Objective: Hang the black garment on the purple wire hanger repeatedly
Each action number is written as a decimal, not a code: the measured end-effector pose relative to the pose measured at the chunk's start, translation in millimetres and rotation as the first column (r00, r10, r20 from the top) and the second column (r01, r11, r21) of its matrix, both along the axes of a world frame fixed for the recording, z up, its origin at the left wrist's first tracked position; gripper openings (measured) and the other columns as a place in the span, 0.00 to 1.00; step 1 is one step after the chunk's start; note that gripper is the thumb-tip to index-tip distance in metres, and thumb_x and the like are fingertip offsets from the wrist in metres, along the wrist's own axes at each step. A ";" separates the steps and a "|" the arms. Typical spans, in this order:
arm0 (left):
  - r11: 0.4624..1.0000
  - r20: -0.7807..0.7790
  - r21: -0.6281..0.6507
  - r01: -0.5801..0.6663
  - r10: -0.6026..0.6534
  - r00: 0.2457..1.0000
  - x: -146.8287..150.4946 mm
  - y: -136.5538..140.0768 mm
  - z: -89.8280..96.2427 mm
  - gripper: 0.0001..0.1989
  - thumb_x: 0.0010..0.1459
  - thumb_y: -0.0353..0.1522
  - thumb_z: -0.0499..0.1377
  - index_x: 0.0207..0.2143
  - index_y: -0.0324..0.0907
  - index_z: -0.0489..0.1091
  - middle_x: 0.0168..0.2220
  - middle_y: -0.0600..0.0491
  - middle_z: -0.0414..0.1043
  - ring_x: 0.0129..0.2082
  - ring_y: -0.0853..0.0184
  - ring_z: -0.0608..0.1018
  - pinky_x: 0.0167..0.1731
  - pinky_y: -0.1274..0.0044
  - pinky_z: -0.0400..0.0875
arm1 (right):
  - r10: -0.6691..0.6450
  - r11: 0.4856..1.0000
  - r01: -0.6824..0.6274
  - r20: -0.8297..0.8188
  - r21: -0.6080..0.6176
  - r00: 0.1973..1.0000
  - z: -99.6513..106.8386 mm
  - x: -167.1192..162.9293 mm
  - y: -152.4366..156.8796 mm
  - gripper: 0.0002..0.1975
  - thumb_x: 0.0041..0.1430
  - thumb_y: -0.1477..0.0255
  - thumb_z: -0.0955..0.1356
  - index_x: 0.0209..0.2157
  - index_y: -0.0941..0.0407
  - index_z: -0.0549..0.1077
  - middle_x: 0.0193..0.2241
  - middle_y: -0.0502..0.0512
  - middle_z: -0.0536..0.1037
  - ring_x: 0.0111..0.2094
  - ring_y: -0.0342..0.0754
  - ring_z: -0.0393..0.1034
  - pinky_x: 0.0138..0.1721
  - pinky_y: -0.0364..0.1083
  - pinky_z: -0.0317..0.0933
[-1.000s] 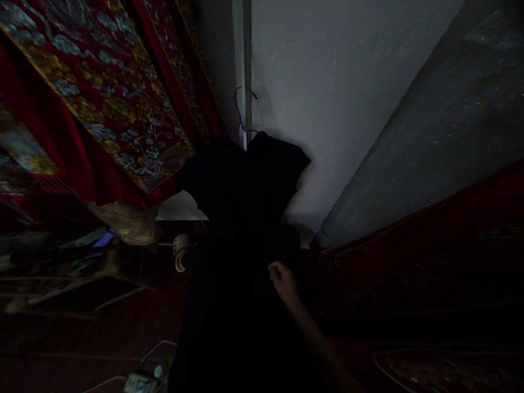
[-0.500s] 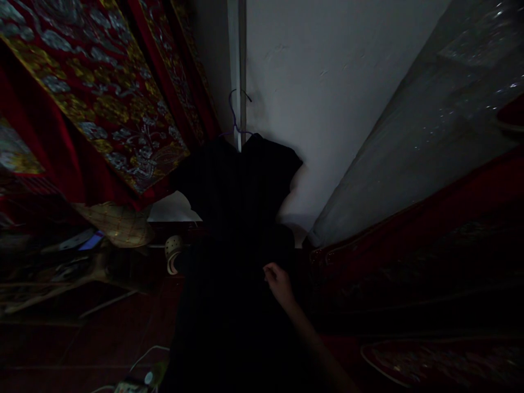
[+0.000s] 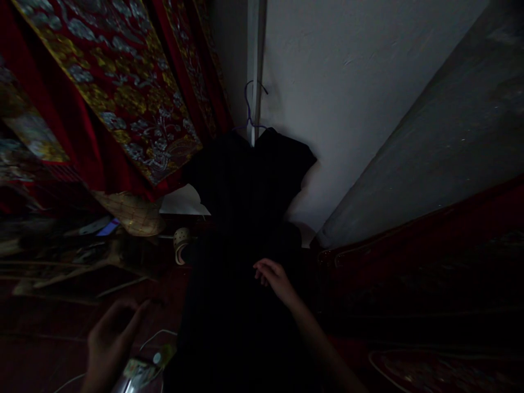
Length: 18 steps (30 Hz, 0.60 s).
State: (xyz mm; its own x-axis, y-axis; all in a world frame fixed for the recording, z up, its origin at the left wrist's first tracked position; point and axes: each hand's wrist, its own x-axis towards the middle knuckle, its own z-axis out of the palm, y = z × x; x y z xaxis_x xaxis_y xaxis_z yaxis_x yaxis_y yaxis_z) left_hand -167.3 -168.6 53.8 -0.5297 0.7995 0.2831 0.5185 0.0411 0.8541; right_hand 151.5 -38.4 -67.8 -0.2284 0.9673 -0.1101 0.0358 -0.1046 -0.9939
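Observation:
A black short-sleeved dress (image 3: 249, 185) hangs from a thin purple wire hanger (image 3: 249, 109) against the wall. Its lower part is so dark that folds and hem cannot be made out. My right hand (image 3: 274, 278) is in front of the dress, just below its waist, fingers loosely bent and slightly apart; whether they touch the cloth is unclear. At the lower left, my left hand (image 3: 110, 335) is raised away from the dress. Its thumb and fingers curve with a gap between them, nothing visible inside, and it is dim and somewhat blurred.
Red embroidered cloth (image 3: 135, 98) hangs at the left. Below it are a cluttered low rack (image 3: 82, 267) and a beige clog (image 3: 180, 243). A white cord (image 3: 158, 333) lies on the floor. Clear plastic sheeting (image 3: 429, 147) covers things at the right.
My left hand has come into view at the lower left. My right hand's fingers have loosened from a closer curl, still before the dress. The view has shifted slightly.

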 end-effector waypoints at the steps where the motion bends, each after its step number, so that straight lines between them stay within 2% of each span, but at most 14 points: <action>1: 0.997 0.063 0.025 0.069 -0.070 0.996 15.1 18.6 -2.3 0.22 0.49 0.49 0.69 0.27 0.40 0.70 0.28 0.54 0.72 0.29 0.67 0.75 0.30 0.77 0.73 | 0.063 0.998 -0.063 -0.029 0.006 0.998 15.0 -9.8 -3.0 0.25 0.59 0.49 0.66 0.38 0.58 0.77 0.26 0.53 0.77 0.22 0.41 0.66 0.23 0.40 0.58; 2: 0.984 0.149 0.078 0.163 -0.173 0.974 33.7 38.1 -2.9 0.22 0.45 0.47 0.71 0.26 0.40 0.69 0.29 0.54 0.73 0.30 0.66 0.76 0.31 0.78 0.72 | 0.150 0.989 -0.149 -0.082 0.020 0.985 30.8 -18.9 -6.2 0.24 0.61 0.50 0.66 0.42 0.58 0.77 0.30 0.54 0.78 0.24 0.41 0.67 0.24 0.40 0.60; 4: 0.928 0.273 0.144 0.344 -0.371 0.888 76.8 73.4 -0.3 0.16 0.50 0.42 0.70 0.28 0.41 0.69 0.31 0.54 0.73 0.31 0.67 0.76 0.32 0.79 0.72 | 0.231 0.972 -0.221 -0.164 0.081 0.959 61.1 -32.1 -11.2 0.24 0.63 0.53 0.66 0.51 0.55 0.75 0.38 0.55 0.79 0.29 0.42 0.70 0.28 0.40 0.63; 5: 0.886 0.313 0.177 0.429 -0.464 0.829 98.0 87.0 1.9 0.14 0.52 0.40 0.68 0.27 0.42 0.69 0.29 0.54 0.71 0.30 0.68 0.74 0.32 0.79 0.71 | 0.219 0.973 -0.201 -0.179 0.115 0.959 73.9 -35.0 -12.6 0.23 0.63 0.53 0.67 0.50 0.55 0.75 0.39 0.54 0.78 0.31 0.42 0.70 0.30 0.41 0.64; 7: 0.826 0.372 0.233 0.514 -0.564 0.737 132.2 104.5 4.9 0.10 0.55 0.36 0.66 0.27 0.42 0.70 0.29 0.55 0.69 0.30 0.69 0.73 0.32 0.80 0.69 | 0.110 0.981 -0.080 -0.166 0.176 0.980 91.9 -32.9 -12.9 0.19 0.62 0.54 0.68 0.44 0.56 0.77 0.35 0.53 0.77 0.31 0.43 0.70 0.31 0.41 0.64; 9: 0.811 0.449 0.261 0.524 -0.582 0.678 151.7 111.6 4.5 0.08 0.55 0.34 0.66 0.28 0.41 0.70 0.30 0.55 0.70 0.32 0.70 0.72 0.34 0.81 0.68 | -0.023 0.977 0.051 -0.136 0.207 0.990 99.5 -24.0 -11.7 0.17 0.61 0.55 0.69 0.36 0.56 0.76 0.28 0.51 0.75 0.29 0.43 0.69 0.30 0.41 0.63; 11: 0.830 0.563 0.264 0.492 -0.546 0.620 159.2 113.3 1.5 0.08 0.55 0.33 0.67 0.30 0.41 0.71 0.32 0.55 0.70 0.34 0.70 0.73 0.36 0.82 0.68 | -0.094 0.971 0.117 -0.117 0.209 0.989 99.6 -15.2 -11.5 0.16 0.61 0.56 0.69 0.33 0.56 0.75 0.25 0.50 0.74 0.27 0.43 0.69 0.29 0.42 0.62; 15: 0.882 0.778 0.280 0.380 -0.440 0.449 161.5 111.7 -5.0 0.11 0.51 0.34 0.70 0.35 0.42 0.72 0.33 0.56 0.71 0.36 0.69 0.76 0.38 0.80 0.71 | -0.067 0.985 0.092 -0.169 0.148 0.983 92.1 -16.2 -16.7 0.15 0.58 0.58 0.71 0.34 0.56 0.73 0.23 0.48 0.74 0.24 0.42 0.70 0.27 0.41 0.63; 16: 0.893 0.798 0.281 0.352 -0.421 0.431 161.5 111.1 -6.3 0.13 0.50 0.34 0.70 0.36 0.43 0.73 0.35 0.56 0.72 0.37 0.69 0.77 0.39 0.78 0.73 | -0.045 0.991 0.069 -0.199 0.113 0.979 90.3 -19.8 -18.5 0.15 0.57 0.58 0.72 0.34 0.56 0.72 0.21 0.47 0.73 0.22 0.41 0.69 0.25 0.41 0.62; 18: 0.906 0.796 0.268 0.328 -0.400 0.455 161.2 109.7 -8.9 0.18 0.49 0.35 0.71 0.42 0.44 0.73 0.38 0.54 0.74 0.38 0.68 0.78 0.41 0.77 0.74 | -0.017 0.999 0.028 -0.264 0.040 0.964 87.3 -27.4 -21.4 0.17 0.54 0.57 0.73 0.35 0.55 0.70 0.18 0.44 0.70 0.18 0.41 0.66 0.21 0.40 0.61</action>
